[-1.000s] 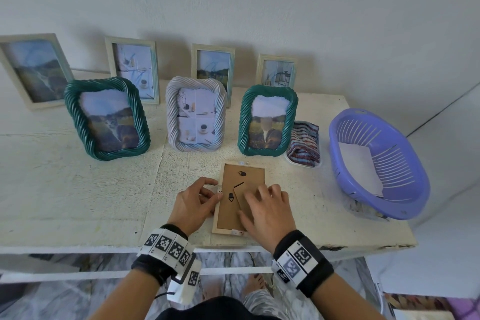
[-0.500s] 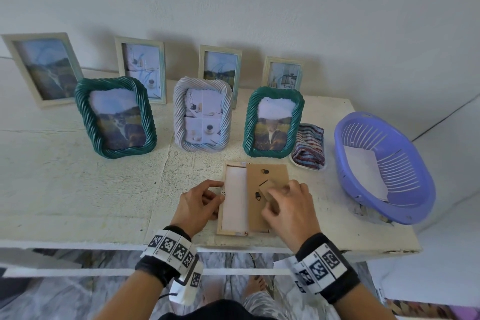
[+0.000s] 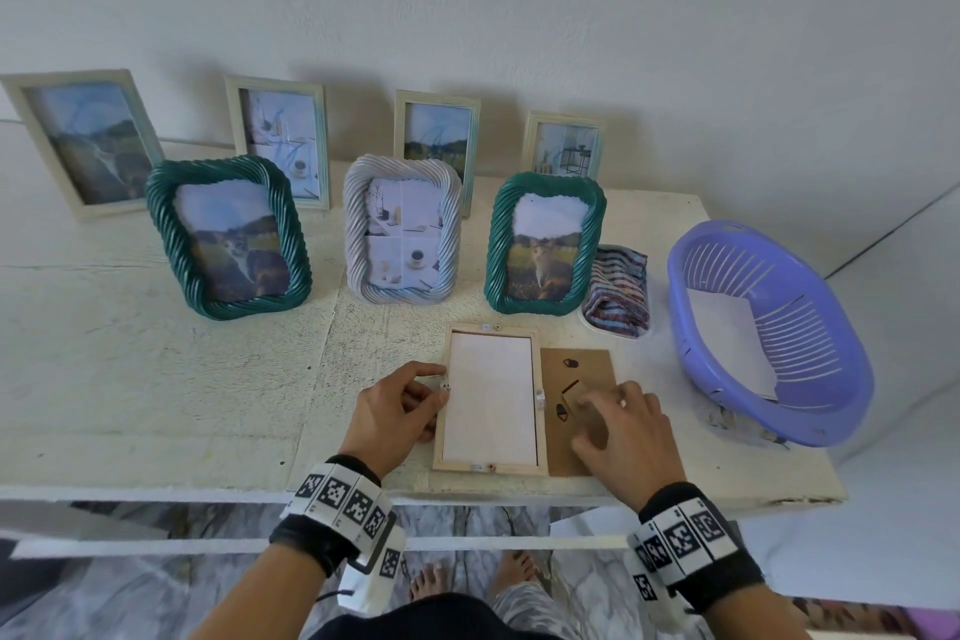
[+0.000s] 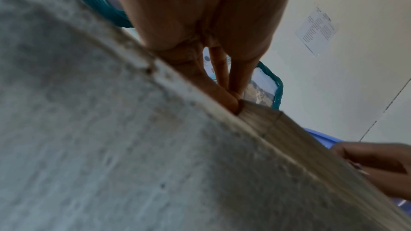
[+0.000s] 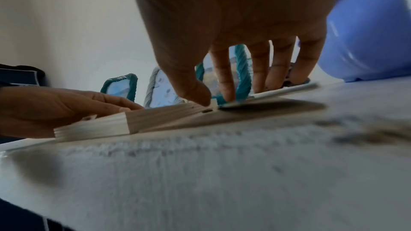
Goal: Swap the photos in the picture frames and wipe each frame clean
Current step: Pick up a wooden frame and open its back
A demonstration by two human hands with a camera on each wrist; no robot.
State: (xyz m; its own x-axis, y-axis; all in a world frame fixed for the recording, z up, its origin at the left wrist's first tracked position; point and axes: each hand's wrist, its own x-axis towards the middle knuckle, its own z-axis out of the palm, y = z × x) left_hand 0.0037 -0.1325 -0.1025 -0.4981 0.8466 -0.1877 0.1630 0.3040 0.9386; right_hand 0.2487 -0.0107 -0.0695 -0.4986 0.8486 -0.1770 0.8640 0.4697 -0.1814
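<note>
A rough, white-painted wooden table (image 3: 156, 379) stands against a pale wall. At far left, a flat cream frame (image 3: 78, 140) leans on the wall, then a dark green twisted-rope frame (image 3: 228, 234) and a pale grey twisted one (image 3: 402, 229). Near the front edge, the left hand (image 3: 389, 411) presses curled fingertips against the left rail of a light wooden frame (image 3: 491, 465) lying face down, its smooth white photo back showing. Just beside it lies the brown cardboard backing (image 3: 576, 369), flat under the right hand (image 3: 623, 437), whose fingers spread and bear down. Further right are a striped folded cloth (image 3: 618, 296) and an oval slotted lilac plastic basket (image 3: 810, 411).
</note>
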